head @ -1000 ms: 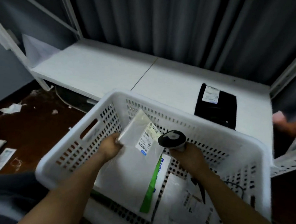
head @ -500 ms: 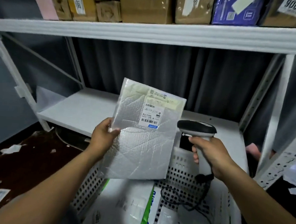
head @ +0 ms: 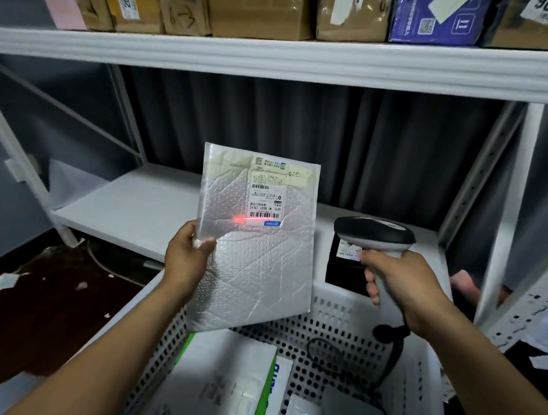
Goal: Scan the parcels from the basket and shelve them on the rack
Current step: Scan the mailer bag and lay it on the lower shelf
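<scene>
Left hand [head: 184, 259] pinches the upright silvery bubble-mailer parcel [head: 256, 239] at its nine-o'clock edge, long axis vertical; right hand [head: 402, 283] grips a black-and-grey handheld scanner [head: 375, 238] at three o'clock, red beam on the label.

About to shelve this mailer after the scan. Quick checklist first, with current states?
1. Left hand grips bubble mailer by its left edge: ok.
2. Right hand holds scanner pointed at the mailer: ok.
3. Red scan line on the label barcode: cannot tell; it sits at the label's bottom edge, running off leftwards.
4. Bare space on lower shelf, left of black parcel: ok.
5. Scanner cable apart from the mailer, hanging into basket: ok.
</scene>
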The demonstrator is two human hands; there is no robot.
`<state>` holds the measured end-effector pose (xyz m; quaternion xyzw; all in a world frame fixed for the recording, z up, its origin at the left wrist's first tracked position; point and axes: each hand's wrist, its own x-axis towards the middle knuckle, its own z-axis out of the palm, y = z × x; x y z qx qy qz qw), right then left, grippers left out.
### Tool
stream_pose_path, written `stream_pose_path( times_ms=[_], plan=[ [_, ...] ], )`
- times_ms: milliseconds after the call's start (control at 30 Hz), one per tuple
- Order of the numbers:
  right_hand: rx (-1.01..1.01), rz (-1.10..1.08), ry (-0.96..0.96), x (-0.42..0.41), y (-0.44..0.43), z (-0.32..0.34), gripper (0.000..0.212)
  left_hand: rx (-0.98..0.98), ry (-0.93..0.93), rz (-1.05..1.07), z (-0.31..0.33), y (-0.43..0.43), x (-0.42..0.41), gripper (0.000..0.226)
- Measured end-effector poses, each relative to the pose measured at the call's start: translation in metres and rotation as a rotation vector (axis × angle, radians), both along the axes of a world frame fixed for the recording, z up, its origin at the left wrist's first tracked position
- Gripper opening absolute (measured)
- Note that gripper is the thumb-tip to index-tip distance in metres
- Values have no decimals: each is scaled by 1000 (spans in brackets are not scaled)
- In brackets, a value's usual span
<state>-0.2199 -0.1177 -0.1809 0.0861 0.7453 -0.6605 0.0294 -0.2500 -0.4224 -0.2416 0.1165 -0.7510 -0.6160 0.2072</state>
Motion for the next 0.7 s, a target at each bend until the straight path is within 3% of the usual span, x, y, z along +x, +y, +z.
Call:
stream_pose_path(
  times_ms=[567, 700],
  plan=[
    [9, -25, 5, -8, -2, -5, 21, -57, -48, 17, -15, 11, -6, 27],
    [117, -69, 26, -33, 11, -8, 21, -114, -109, 43, -22, 10, -33, 26]
  ],
)
